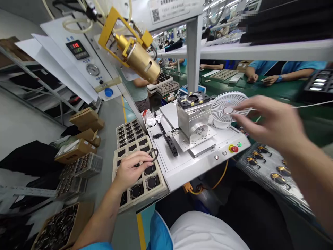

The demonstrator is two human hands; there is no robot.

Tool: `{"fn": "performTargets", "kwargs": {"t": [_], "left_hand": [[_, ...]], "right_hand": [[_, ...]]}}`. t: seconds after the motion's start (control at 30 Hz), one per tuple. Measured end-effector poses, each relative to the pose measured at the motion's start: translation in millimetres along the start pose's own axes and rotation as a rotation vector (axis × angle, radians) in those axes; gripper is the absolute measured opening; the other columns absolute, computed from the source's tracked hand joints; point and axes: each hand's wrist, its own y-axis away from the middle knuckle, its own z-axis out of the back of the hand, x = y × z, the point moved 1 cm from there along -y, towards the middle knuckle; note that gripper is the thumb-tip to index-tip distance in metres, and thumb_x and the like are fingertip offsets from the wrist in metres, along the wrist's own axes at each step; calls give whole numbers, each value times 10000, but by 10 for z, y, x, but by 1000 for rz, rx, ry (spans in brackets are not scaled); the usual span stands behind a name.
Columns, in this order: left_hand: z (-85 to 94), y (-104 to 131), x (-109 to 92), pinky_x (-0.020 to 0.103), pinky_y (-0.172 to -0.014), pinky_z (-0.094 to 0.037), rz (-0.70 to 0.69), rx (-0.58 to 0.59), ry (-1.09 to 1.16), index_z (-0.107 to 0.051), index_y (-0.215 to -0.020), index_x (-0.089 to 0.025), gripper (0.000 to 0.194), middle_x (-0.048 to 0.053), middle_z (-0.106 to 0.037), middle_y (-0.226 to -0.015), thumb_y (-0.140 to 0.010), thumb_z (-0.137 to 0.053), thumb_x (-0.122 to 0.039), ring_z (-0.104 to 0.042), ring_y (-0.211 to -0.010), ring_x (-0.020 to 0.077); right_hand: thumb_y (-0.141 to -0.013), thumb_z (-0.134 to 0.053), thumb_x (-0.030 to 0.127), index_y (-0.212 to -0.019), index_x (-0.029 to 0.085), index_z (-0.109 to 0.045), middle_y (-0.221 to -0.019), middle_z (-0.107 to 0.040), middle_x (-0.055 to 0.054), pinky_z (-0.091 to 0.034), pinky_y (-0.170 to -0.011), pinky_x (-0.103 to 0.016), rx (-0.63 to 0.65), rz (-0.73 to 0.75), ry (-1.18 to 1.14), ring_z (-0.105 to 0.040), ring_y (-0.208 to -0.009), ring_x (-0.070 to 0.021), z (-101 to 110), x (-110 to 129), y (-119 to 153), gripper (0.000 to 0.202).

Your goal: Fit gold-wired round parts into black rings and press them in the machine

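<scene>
My left hand (134, 169) pinches a thin dark ring (154, 155) between thumb and fingers. It hovers over a beige compartment tray (113, 170), where round black parts with shiny rims (151, 182) lie in the pockets. On the right, my right hand (273, 121) is raised, slightly blurred, its thumb and fingers apart. Those fingertips are in front of a small white fan (229, 107); whether they touch it I cannot tell. Left of the fan stands a metal fixture block (194, 119) with a black plate (193, 99) on top.
A brass-coloured press head (144, 62) hangs above the machine's white base (177, 173), which has a red emergency button (234, 149). At right, a clear tray (249, 170) bears gold-and-black parts. Cardboard boxes (75, 151) stand left. Across the green bench (221, 83), co-workers' hands (269, 80) show.
</scene>
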Motion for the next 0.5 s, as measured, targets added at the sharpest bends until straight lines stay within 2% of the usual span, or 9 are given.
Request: {"fn": "performTargets", "kwargs": {"t": [0.07, 0.13, 0.17, 0.23, 0.3, 0.37, 0.43, 0.5], "left_hand": [[-44, -120, -81, 320, -755, -657, -69, 23, 3, -805, -972, -245, 108, 61, -798, -916, -909, -729, -200, -771, -842, 204], [-57, -221, -148, 311, -759, -649, -105, 20, -30, -789, -974, -236, 119, 63, -792, -921, -926, -697, -179, -768, -850, 199], [-57, -269, -177, 311, -766, -646, -115, 11, -52, -779, -964, -229, 113, 63, -789, -916, -930, -686, -175, -767, -855, 199], [-52, -374, -228, 325, -811, -639, -128, -24, -91, -756, -940, -220, 96, 65, -783, -929, -935, -672, -173, -763, -887, 201], [-61, -513, -261, 362, -902, -624, -140, -66, -118, -734, -920, -215, 77, 78, -783, -1030, -937, -667, -181, -757, -978, 212], [-103, -709, -274, 402, -999, -591, -152, -102, -122, -719, -904, -208, 65, 97, -766, -1183, -940, -665, -206, -740, -1091, 229], [-191, -973, -271, 422, -1049, -562, -165, -133, -119, -713, -893, -202, 79, 104, -752, -1261, -941, -664, -241, -724, -1155, 242], [-328, -1298, -267, 422, -1048, -554, -183, -153, -131, -716, -884, -197, 101, 96, -767, -1242, -935, -662, -265, -730, -1147, 244]], "right_hand": [[-935, -658, 291, -1013, 202, -742, -1092, -730, -136, -566, -840, -423, 110, 117, -54, -685, -994, -273, -332, 48, -435, 145], [-891, -649, 224, -1073, 190, -755, -1207, -709, -130, -513, -1021, -495, 221, 161, -44, -624, -1180, -320, -617, 38, -856, 213], [-861, -661, 199, -1082, 186, -763, -1192, -713, -123, -501, -1042, -505, 286, 155, -33, -614, -1194, -330, -721, 9, -1036, 244], [-816, -690, 179, -1079, 194, -779, -1069, -739, -93, -534, -985, -473, 441, 116, -40, -660, -1082, -308, -846, -83, -1305, 279], [-794, -719, 190, -1060, 217, -789, -944, -746, -48, -566, -898, -410, 572, 107, -100, -696, -920, -255, -874, -172, -1450, 277], [-777, -744, 197, -1046, 236, -788, -928, -751, -20, -573, -874, -374, 627, 119, -170, -706, -861, -223, -849, -214, -1488, 276], [-773, -754, 193, -1056, 231, -776, -982, -757, -28, -569, -919, -380, 587, 106, -210, -712, -913, -229, -815, -200, -1446, 287], [-806, -737, 205, -1097, 201, -750, -1059, -755, -61, -558, -978, -404, 456, 63, -256, -705, -993, -240, -792, -154, -1347, 291]]}}
